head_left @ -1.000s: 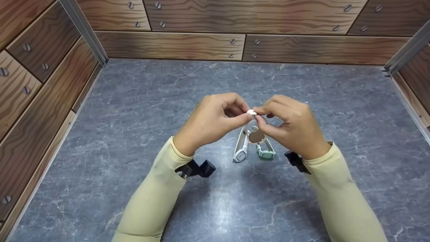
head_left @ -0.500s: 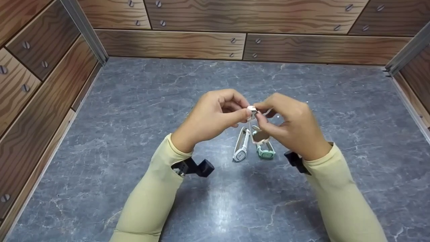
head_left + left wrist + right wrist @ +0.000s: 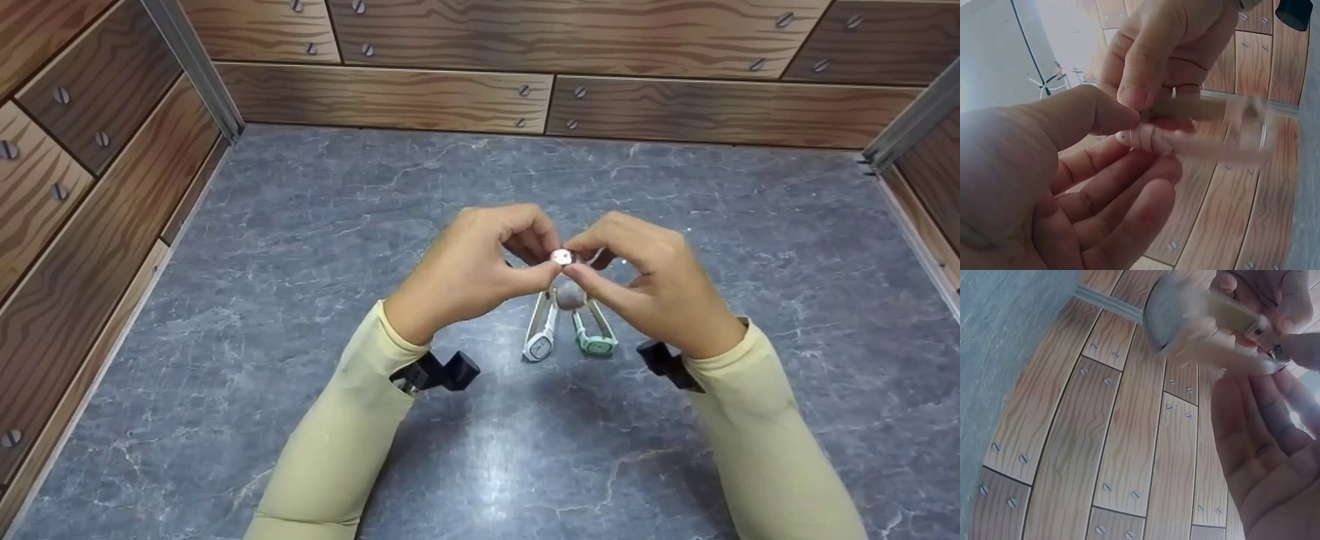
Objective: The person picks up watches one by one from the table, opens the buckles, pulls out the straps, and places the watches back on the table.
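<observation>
Raised above the two watches on the table is a pale pink wristwatch (image 3: 571, 296), its round case hanging below the fingers. My left hand (image 3: 480, 259) pinches one strap end between thumb and fingertips. Opposite it, my right hand (image 3: 646, 277) pinches the strap close by, the fingertips of both hands nearly meeting at the clasp (image 3: 562, 256). In the left wrist view the strap (image 3: 1196, 147) forms a loop, blurred at the case end. The right wrist view shows the case (image 3: 1163, 312) away from the fingers.
Under the hands lie a white watch (image 3: 538, 347) and a mint green watch (image 3: 598, 345) on the grey marbled table (image 3: 225, 360). Wood-patterned walls (image 3: 390, 101) stand at the back and sides. A black wrist camera (image 3: 459, 370) juts from the left sleeve.
The pink watch's hanging case has swung and turned, looking brown before and grey now. Both hands lifted slightly, then came down again, keeping their pinch near the clasp.
</observation>
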`<state>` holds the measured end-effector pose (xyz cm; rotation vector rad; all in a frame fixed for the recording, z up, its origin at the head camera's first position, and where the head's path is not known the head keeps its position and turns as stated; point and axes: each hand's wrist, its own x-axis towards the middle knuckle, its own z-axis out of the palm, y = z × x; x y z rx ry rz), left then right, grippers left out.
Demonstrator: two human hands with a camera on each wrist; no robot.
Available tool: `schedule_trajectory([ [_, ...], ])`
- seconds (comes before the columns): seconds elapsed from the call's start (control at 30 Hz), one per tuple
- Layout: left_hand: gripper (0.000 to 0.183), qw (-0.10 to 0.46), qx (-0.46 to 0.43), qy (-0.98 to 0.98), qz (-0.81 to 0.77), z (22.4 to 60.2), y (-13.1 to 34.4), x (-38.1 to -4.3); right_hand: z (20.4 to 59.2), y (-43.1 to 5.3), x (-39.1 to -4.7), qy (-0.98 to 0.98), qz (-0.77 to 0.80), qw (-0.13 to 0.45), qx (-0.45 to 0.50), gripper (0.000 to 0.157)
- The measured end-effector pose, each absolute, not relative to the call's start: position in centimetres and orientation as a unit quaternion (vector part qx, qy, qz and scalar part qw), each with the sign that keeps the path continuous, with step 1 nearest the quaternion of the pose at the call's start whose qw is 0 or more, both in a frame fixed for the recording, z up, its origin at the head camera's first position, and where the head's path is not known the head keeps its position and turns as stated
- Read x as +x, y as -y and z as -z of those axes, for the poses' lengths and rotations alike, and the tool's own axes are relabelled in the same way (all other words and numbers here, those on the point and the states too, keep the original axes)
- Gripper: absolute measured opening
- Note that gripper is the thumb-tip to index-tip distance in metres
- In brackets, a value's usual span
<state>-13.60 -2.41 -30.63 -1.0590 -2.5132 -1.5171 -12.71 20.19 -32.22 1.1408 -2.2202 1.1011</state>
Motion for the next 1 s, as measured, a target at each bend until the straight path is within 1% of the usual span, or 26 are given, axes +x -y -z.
schedule_trajectory([
  [0.13,0.004,-0.003,-0.343,0.790,0.507,30.43,2.45,-13.53,32.07,-20.28,-12.59,0.785,-0.427,0.185,0.409,0.019],
  [0.33,0.006,-0.037,-0.330,0.752,0.570,30.23,2.36,-13.45,32.08,-20.60,-12.63,0.755,-0.496,0.150,0.402,0.013],
  [0.53,0.007,-0.040,-0.304,0.734,0.606,30.34,2.31,-13.72,31.97,-20.86,-12.60,0.773,-0.499,0.125,0.372,0.009],
  [0.63,0.008,-0.052,-0.299,0.729,0.614,30.35,2.23,-13.75,31.99,-21.04,-12.63,0.771,-0.492,0.109,0.390,0.006],
  [0.7,0.008,-0.071,-0.298,0.715,0.629,30.33,2.20,-13.72,32.00,-21.14,-12.68,0.765,-0.488,0.105,0.408,0.008],
  [0.8,0.009,-0.098,-0.307,0.702,0.635,30.40,2.28,-13.73,31.98,-21.15,-12.73,0.764,-0.473,0.126,0.421,0.017],
  [0.87,0.010,-0.105,-0.317,0.705,0.626,30.48,2.36,-13.78,31.95,-21.02,-12.71,0.766,-0.464,0.155,0.417,0.018],
  [1.0,0.010,-0.098,-0.333,0.715,0.607,30.61,2.33,-13.90,31.93,-20.72,-12.68,0.760,-0.452,0.225,0.409,0.016],
])
